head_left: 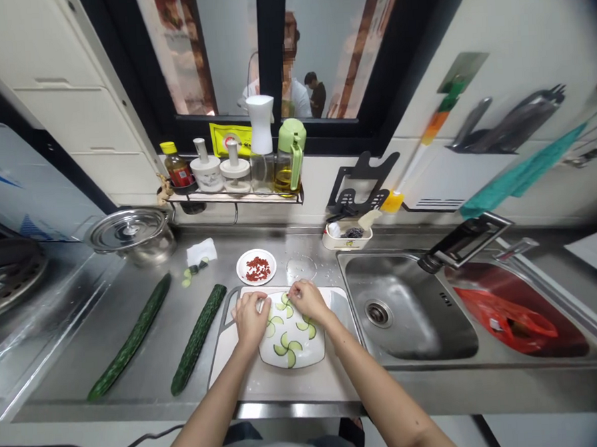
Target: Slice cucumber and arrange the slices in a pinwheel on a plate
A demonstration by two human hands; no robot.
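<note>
A white squarish plate (305, 358) rests on a cutting board (226, 364) in front of me. Thin green-edged cucumber slices (288, 350) lie on it in several pinwheel groups. At the plate's upper left edge, my left hand (250, 316) is curled with its thumb over the rim and its fingers along the corner. My right hand (310, 301) pinches at a slice in the top group, its fingertips close together. Just behind the board stands a small white dish (242, 278) of small red dried berries (257, 269).
Left of the board lie two whole cucumbers (197, 342), with cucumber scraps (195, 271) by a white paper (201, 250). A lidded steel pot (134, 239) stands behind. To the right is a steel sink (408, 311); a condiment shelf (237, 197) hangs below the window.
</note>
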